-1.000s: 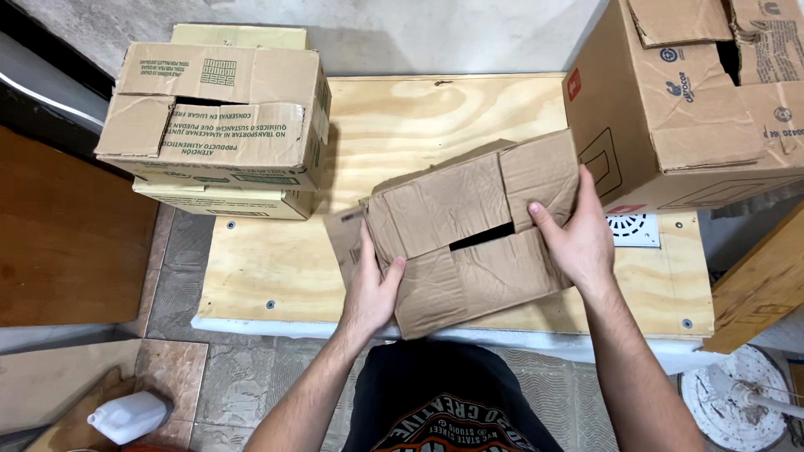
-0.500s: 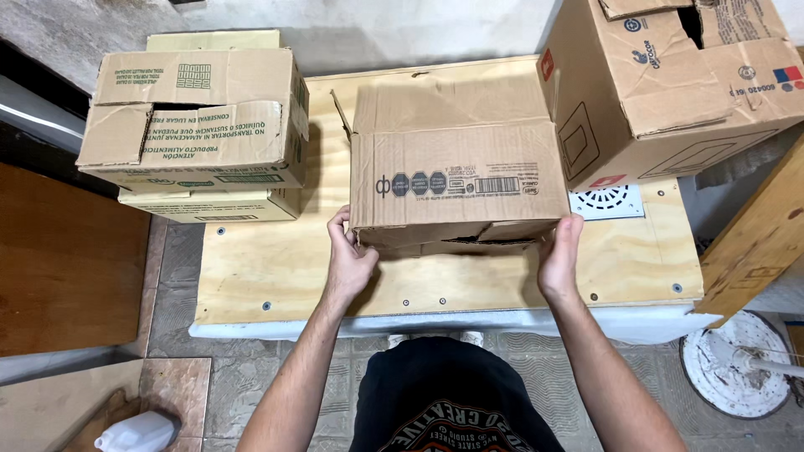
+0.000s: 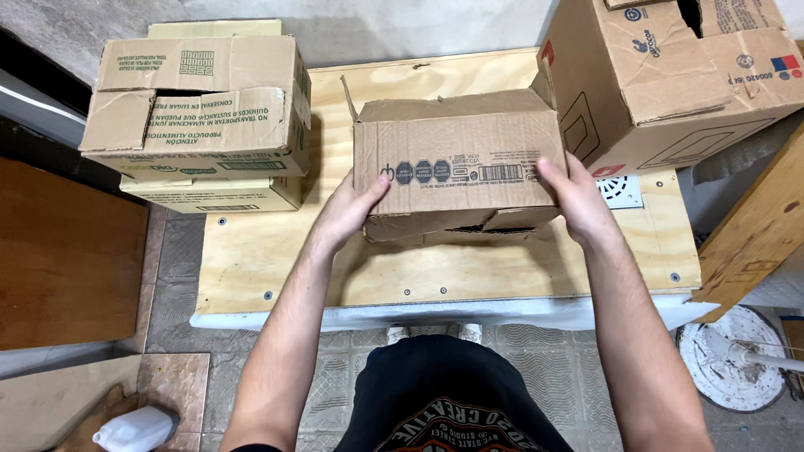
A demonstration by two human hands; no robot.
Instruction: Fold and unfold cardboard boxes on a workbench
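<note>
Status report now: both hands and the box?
Left hand and right hand grip the cardboard box by its ends, above the plywood table. Large carton close at right.

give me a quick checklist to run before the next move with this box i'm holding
1. Grip on both ends: ok. The left hand and right hand press the two ends of the cardboard box.
2. Box level: ok, it sits about level between the hands.
3. Bottom flaps closed: not ok, a dark gap shows along the lower seam.
4. Top closed: cannot tell, one flap stands up at the back left corner.
5. Bare space on the plywood table: ok, open wood lies below and left of the box.
6. Clearance at the sides: ok on the left from the stacked boxes; tight on the right by the large box.
</note>
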